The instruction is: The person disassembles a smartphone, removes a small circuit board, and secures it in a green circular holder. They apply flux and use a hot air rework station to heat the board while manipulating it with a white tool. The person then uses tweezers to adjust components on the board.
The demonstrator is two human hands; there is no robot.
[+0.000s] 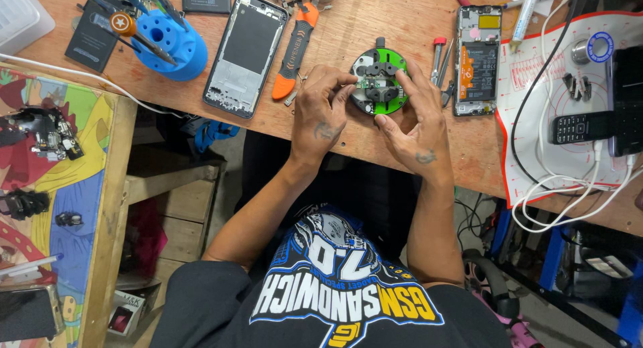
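A round green-and-black clamping fixture [379, 81] lies flat on the table between both grips, a small circuit board [364, 85] held across its centre under their fingertips.

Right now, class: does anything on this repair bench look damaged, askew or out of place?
Yes. Two phones lie opened up: a bare phone frame left of the round green holder, and an opened phone with exposed battery to its right. White cables trail off the table edge.

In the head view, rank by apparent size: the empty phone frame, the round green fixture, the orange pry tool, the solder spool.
1. empty phone frame
2. round green fixture and orange pry tool: too close to rank
3. solder spool
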